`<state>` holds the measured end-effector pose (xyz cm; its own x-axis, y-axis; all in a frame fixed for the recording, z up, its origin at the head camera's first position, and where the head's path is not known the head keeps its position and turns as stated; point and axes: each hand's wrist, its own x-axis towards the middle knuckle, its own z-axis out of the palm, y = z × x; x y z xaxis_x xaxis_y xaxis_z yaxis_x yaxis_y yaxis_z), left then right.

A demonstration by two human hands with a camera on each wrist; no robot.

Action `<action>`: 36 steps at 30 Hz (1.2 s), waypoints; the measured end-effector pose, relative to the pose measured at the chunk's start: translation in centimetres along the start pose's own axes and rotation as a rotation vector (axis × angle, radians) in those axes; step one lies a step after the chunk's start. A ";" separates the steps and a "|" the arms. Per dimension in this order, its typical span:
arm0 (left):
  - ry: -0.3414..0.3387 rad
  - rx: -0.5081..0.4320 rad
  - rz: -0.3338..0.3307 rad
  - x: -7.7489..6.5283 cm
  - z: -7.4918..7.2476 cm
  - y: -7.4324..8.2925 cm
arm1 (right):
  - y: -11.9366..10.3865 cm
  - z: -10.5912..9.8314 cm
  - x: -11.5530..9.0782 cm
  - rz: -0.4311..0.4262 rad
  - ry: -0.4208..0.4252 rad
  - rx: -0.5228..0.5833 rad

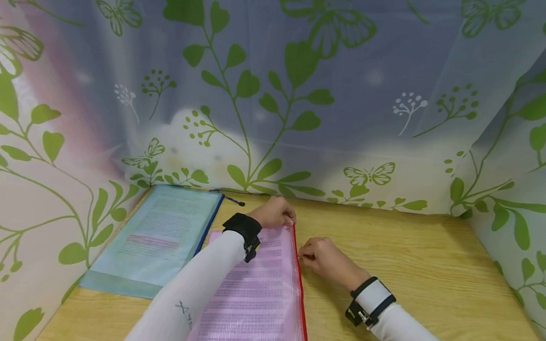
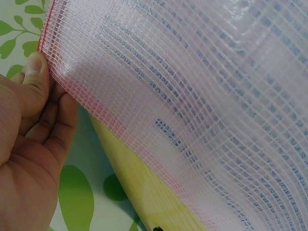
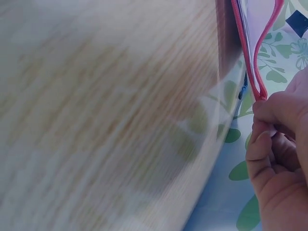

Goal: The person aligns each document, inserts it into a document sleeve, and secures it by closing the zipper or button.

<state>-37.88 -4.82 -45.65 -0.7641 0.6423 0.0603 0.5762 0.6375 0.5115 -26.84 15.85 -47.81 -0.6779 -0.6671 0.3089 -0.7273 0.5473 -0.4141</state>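
A translucent pink mesh zipper pouch (image 1: pixel 249 301) with printed sheets inside lies on the table, its red zipper (image 1: pixel 301 294) along the right side. My left hand (image 1: pixel 272 211) pinches the pouch's far right corner; in the left wrist view the thumb (image 2: pixel 34 72) presses on that corner from above. Beside the zipper, my right hand (image 1: pixel 327 259) pinches at the spot where the two red zipper edges (image 3: pixel 255 62) meet. Those edges stand apart beyond the fingers in the right wrist view. The zipper pull itself is hidden by the fingers.
A blue-green pouch (image 1: pixel 154 236) with printed paper and a dark blue zipper lies on the left, its dark pull (image 1: pixel 236 201) sticking out at the far end. The wooden table (image 1: pixel 418 265) is bordered by leaf-and-butterfly patterned cloth (image 1: pixel 376 119) at the back and sides.
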 end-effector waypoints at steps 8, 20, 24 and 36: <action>-0.007 0.009 -0.006 0.0 -0.3 -0.1 | -0.2 -0.1 -0.1 0.003 -0.011 0.007; -0.011 0.004 -0.019 0.2 -0.4 0.1 | -0.3 -0.1 -0.2 0.001 -0.001 0.020; -0.007 0.014 -0.010 0.1 -0.3 -0.1 | -0.1 0.1 -0.4 -0.037 0.009 0.003; -0.020 0.008 -0.011 0.4 -0.5 0.1 | -0.4 -0.2 -0.6 -0.017 -0.021 0.020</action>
<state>-38.28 -4.74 -45.20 -0.7641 0.6440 0.0376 0.5707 0.6477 0.5048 -26.17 16.16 -47.71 -0.6632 -0.6866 0.2979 -0.7360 0.5259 -0.4263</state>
